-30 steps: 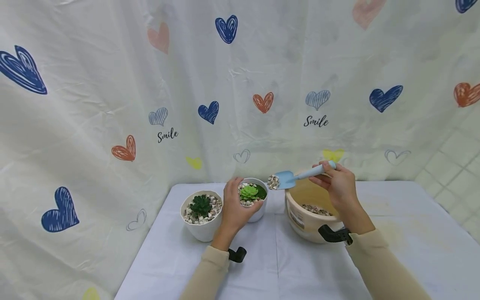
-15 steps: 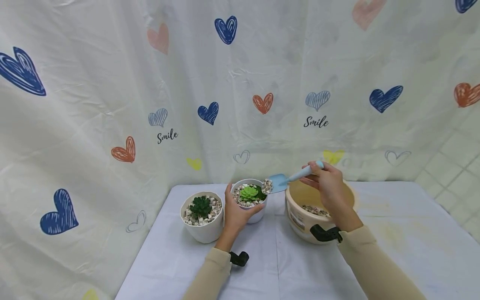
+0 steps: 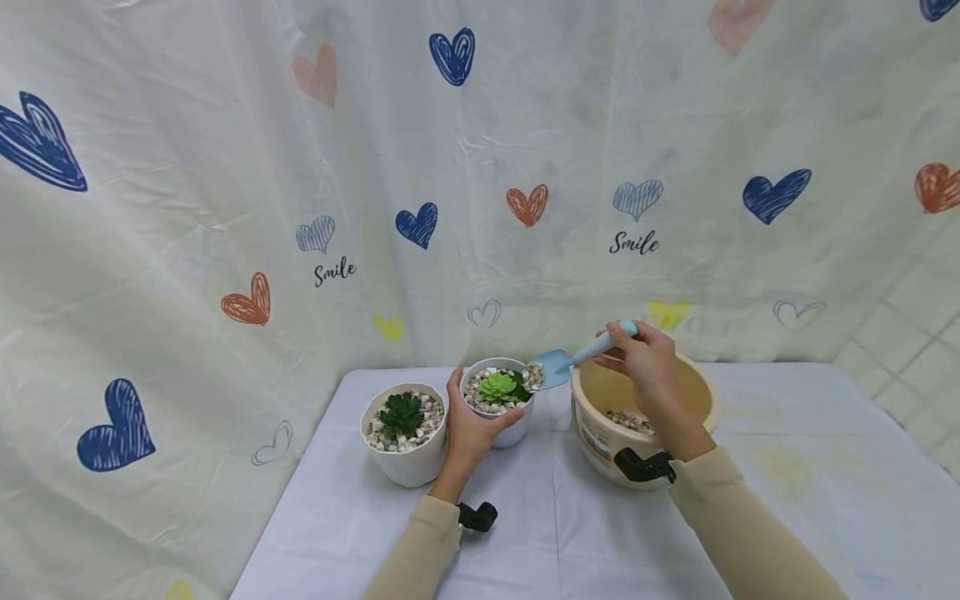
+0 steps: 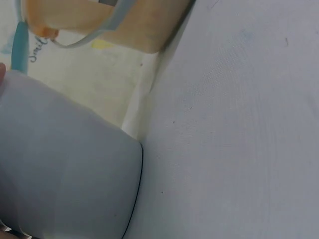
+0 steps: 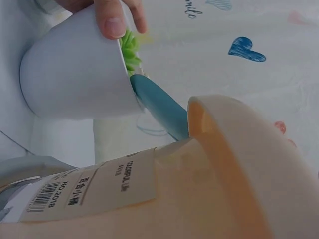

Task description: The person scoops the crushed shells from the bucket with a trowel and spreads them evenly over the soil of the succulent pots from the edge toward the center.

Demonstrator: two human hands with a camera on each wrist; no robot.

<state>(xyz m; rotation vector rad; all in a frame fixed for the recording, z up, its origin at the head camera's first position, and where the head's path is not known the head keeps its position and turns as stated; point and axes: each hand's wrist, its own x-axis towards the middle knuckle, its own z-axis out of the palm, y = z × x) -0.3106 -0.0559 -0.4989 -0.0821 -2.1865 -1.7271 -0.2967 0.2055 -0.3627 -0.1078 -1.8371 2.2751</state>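
Note:
My left hand (image 3: 471, 429) holds a small white flowerpot (image 3: 512, 435), thumb along its front rim and fingers round its left side. Inside the pot sit a light green succulent (image 3: 498, 386) and pebbles, with a dark green patch on the right. My right hand (image 3: 652, 371) grips the handle of a light blue hand trowel (image 3: 555, 367). Pebbles (image 3: 533, 377) lie on the trowel's tip, which overlaps the pot's right rim. In the right wrist view, the trowel's blade (image 5: 160, 105) reaches up to the rim beside the succulent.
A cream bucket (image 3: 592, 421) with pebbles at its bottom stands under my right hand. Left of my left hand is a white pot (image 3: 408, 467) with a dark green succulent (image 3: 401, 414) among pebbles. A heart-print curtain (image 3: 465, 150) hangs behind the cloth-covered table (image 3: 517, 542).
My right hand has brought the loaded trowel leftward, from beside the pot to over its right rim. My left hand's fingers have lowered along the pot's left side, uncovering more pebbles.

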